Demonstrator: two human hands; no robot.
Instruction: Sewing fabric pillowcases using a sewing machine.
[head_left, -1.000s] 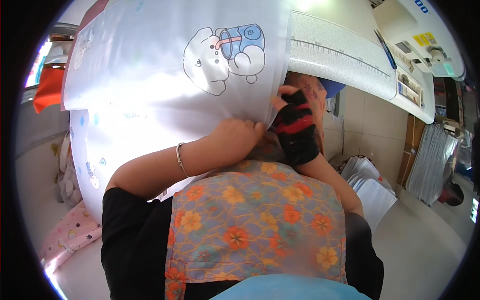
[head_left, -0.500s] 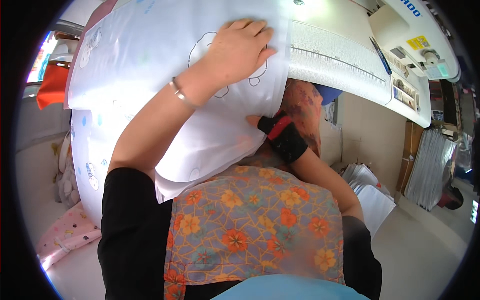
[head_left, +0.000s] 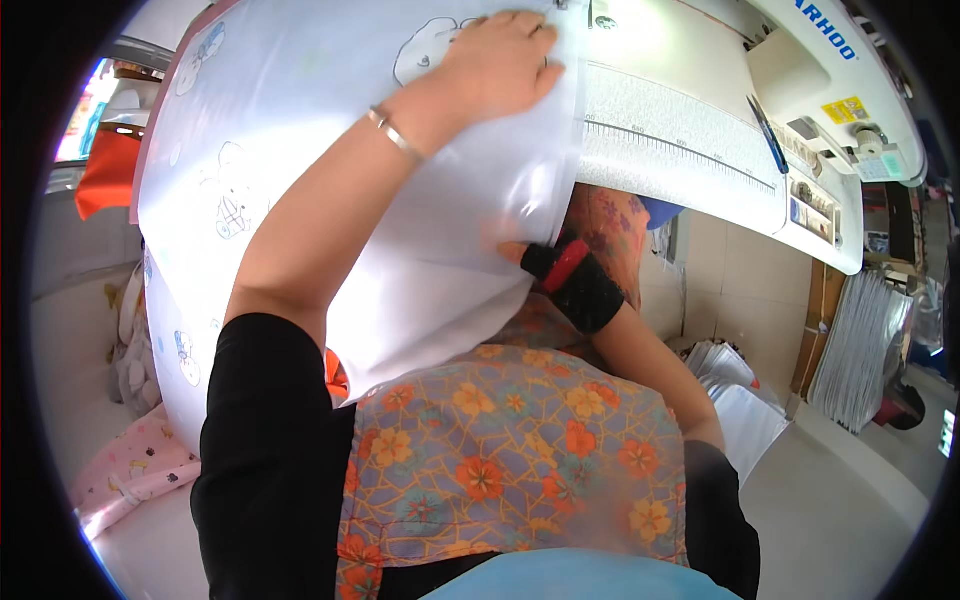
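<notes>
A large, translucent white plastic sheet [head_left: 430, 230] with printed cartoon animals covers the left of the worktop and hangs toward my lap. My left hand [head_left: 505, 65], wearing a bracelet on its wrist, lies flat on the sheet near its right edge, fingers stretched out and pointing away from me. Lower down, my right hand [head_left: 542, 263], in a black and red wrist support, holds the sheet's near right edge. Its thumb rests on top, somewhat blurred, while the other fingers are hidden beneath.
Right of the sheet is a white sewing machine [head_left: 815, 70], with a ruler strip [head_left: 680, 143] along the worktop. Thread snips [head_left: 768, 135] lie near its parts tray [head_left: 815, 213]. Stacked white sheets [head_left: 860, 345] stand at far right; pink printed cloth [head_left: 140, 470] lies at lower left.
My left hand has slid slightly away from me with the sheet under it. The sheet's near edge has shifted, baring something orange by my left elbow. My right hand has dropped slightly nearer.
</notes>
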